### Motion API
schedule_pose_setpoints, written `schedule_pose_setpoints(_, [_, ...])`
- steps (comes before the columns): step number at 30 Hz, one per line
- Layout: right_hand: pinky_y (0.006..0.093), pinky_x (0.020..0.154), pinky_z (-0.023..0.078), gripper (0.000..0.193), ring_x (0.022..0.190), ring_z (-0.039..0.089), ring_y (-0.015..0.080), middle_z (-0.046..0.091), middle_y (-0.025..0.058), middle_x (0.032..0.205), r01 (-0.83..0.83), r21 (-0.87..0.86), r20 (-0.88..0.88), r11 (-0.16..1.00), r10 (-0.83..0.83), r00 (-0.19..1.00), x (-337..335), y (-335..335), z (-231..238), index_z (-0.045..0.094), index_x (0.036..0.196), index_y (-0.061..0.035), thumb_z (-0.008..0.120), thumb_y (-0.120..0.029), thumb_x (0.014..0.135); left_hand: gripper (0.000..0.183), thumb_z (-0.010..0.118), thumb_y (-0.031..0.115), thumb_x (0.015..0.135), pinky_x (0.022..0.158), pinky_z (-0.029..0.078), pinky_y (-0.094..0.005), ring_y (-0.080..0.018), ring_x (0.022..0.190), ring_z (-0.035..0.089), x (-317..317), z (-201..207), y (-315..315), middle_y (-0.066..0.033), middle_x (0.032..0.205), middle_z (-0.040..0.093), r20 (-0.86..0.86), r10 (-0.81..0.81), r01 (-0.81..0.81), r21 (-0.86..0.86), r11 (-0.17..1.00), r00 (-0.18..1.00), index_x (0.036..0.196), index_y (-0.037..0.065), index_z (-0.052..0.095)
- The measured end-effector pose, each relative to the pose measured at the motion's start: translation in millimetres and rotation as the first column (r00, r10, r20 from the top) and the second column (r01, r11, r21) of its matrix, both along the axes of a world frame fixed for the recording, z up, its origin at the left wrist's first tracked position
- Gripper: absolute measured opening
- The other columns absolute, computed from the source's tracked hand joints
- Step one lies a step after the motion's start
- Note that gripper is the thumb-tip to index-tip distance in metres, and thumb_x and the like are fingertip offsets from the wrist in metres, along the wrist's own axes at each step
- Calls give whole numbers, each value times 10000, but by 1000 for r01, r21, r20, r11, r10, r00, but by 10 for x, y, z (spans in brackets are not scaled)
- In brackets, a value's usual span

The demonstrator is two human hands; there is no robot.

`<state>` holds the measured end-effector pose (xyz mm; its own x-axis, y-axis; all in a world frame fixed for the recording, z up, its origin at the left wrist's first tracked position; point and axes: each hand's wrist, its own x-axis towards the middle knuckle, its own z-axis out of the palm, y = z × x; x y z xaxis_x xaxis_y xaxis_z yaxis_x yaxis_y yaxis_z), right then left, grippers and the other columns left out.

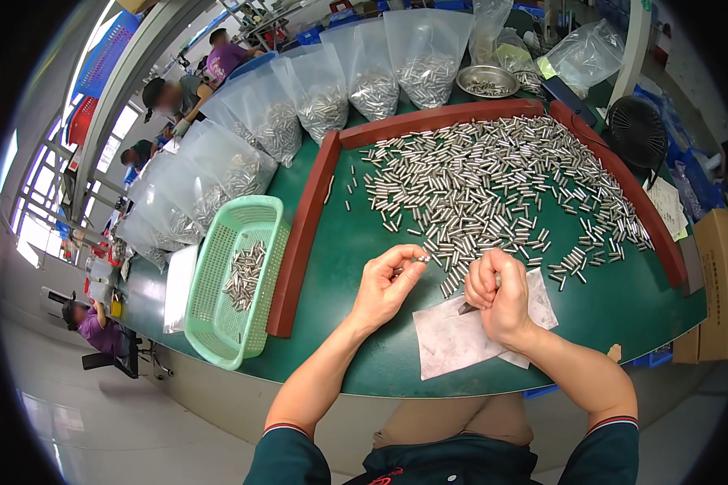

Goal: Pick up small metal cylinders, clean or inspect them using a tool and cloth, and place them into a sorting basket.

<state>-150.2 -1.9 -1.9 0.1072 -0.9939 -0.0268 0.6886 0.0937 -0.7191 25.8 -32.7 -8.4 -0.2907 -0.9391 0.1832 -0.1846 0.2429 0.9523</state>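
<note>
My left hand point(387, 283) is closed, thumb and forefinger pinching a small silvery metal pin by the near edge of the pile. Its other fingers curl inward, and whatever lies under them is hidden. To its right, my right hand point(500, 295) is wrapped in a fist around a slim tool point(465, 308); only a dark pointed tip and a pale rounded end show, so its kind is unclear. Beneath that fist lies smudged white paper point(453, 343). Beyond both hands spreads a heap of short metal pins point(477, 178) on the green tabletop point(332, 347).
Red-brown rails point(301, 242) fence the pins on the left, back and right. A green plastic basket point(198, 323) on the left holds some pins. Clear bags point(425, 69) of pins line the back, near a metal bowl point(487, 71) and black fan point(637, 133). Other people sit at left.
</note>
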Motion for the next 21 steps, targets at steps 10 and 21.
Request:
schedule_pose_setpoints(10, [237, 396, 204, 367, 410, 233, 82, 309, 11, 464, 59, -110, 98, 992, -49, 994, -42, 25, -40, 312, 528, -72, 333, -199, 872, 91, 595, 79, 744, 467, 403, -362, -284, 480, 536, -189, 173, 353, -138, 539, 534, 522, -227, 223, 71, 972, 822, 795, 12, 560])
schedule_pose_setpoints(21, [244, 402, 193, 387, 405, 205, 87, 280, 3, 444, 55, -80, -31, 995, -58, 998, -29, 135, -14, 313, 519, -86, 328, -240, 874, 99, 622, 53, 739, 432, 416, -308, -237, 454, 549, -234, 124, 428, -111, 529, 540, 607, -154, 251, -77, 965, 780, 776, 11, 540])
